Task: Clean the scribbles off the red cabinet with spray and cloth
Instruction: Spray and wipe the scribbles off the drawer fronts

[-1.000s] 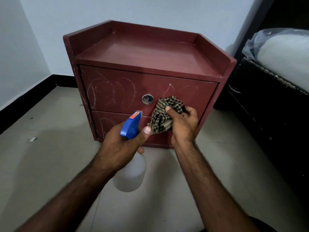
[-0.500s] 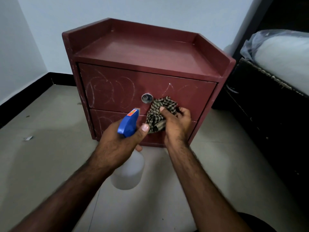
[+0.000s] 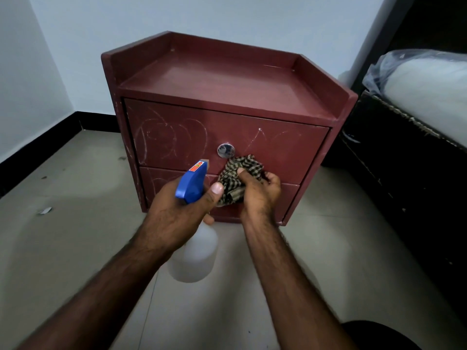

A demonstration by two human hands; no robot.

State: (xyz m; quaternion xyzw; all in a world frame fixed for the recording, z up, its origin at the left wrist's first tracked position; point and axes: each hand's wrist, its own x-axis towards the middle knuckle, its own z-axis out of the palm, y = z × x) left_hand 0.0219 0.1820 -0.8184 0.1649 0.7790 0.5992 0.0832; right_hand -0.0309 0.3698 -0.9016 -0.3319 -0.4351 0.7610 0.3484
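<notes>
Head view: spray bottle (image 3: pixel 193 258) upright, nozzle (image 3: pixel 203 164) toward cabinet (image 3: pixel 227 79).

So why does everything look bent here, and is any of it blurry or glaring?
Head view: the wide lens bows the red cabinet and the walls; light is dim and soft, nearly black at right; the metal knob catches a glint; the forearms near the bottom edge look smeared, the left hand and right hand sharper.
</notes>
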